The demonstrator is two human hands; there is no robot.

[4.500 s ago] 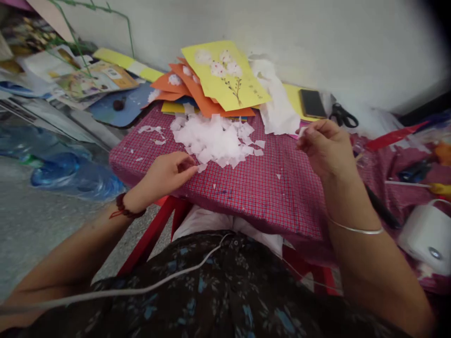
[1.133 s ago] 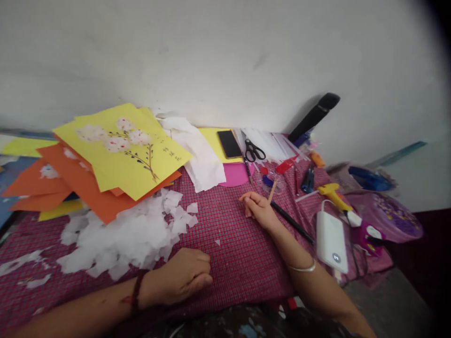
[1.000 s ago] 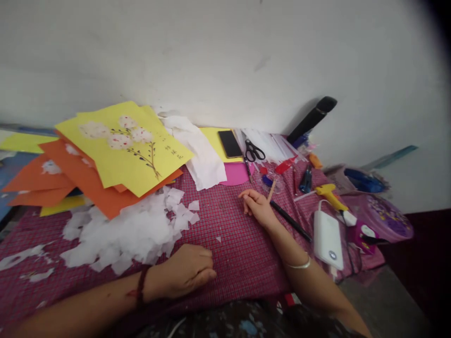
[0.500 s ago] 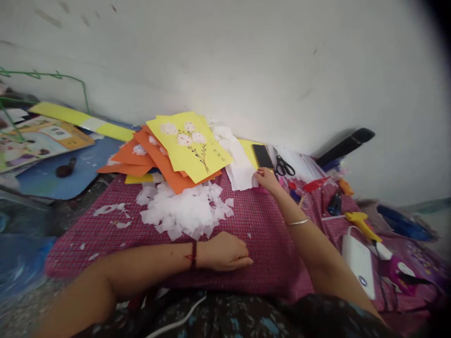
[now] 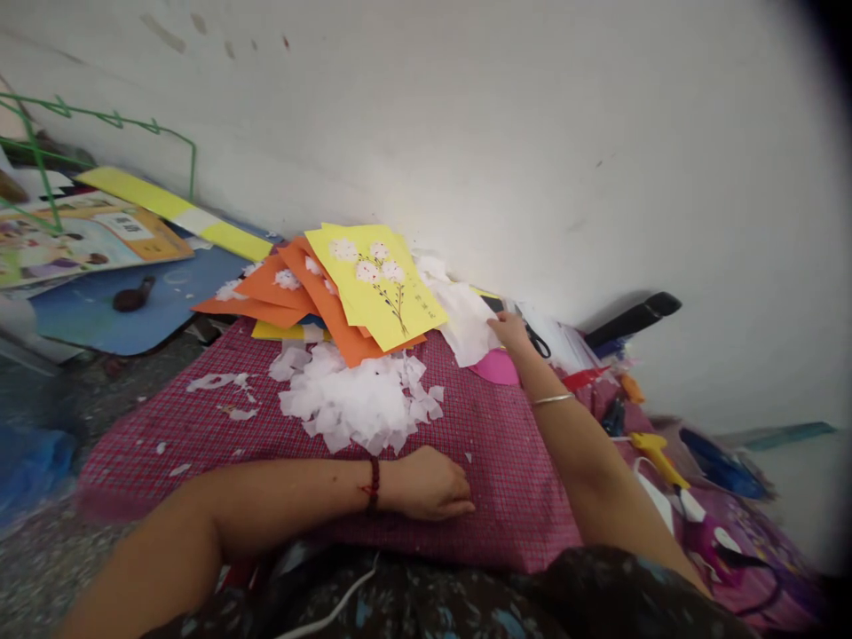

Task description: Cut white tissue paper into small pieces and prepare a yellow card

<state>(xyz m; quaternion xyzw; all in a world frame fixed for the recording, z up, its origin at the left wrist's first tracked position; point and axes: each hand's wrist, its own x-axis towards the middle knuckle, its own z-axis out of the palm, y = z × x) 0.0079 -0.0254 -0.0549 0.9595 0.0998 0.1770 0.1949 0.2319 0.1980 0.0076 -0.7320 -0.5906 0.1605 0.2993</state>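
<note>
At the far side of the table, my right hand [image 5: 511, 332] pinches the edge of a white tissue paper sheet [image 5: 466, 324]. The sheet lies partly lifted and creased beside a yellow card [image 5: 392, 306] with white blossoms on drawn branches. Close to my body, my left hand [image 5: 432, 484] rests on the checked tablecloth with its fingers curled together, and nothing shows in them. Between that hand and the cards spreads a heap of small white paper pieces [image 5: 359, 399]. Orange cards [image 5: 270, 306] with white tufts lie partly under the yellow ones.
Black scissors [image 5: 538, 342] lie just beyond my right wrist, near a pink piece [image 5: 498, 367]. A yellow glue gun [image 5: 658, 457] is at the right. To the left are a blue board [image 5: 160, 324], a book [image 5: 99, 240] and a green wire rack [image 5: 193, 169]. A wall rises behind.
The tissue paper has risen and creased in my right hand's pinch, uncovering more of the pink piece. My left hand stays on the cloth. The view has shifted slightly.
</note>
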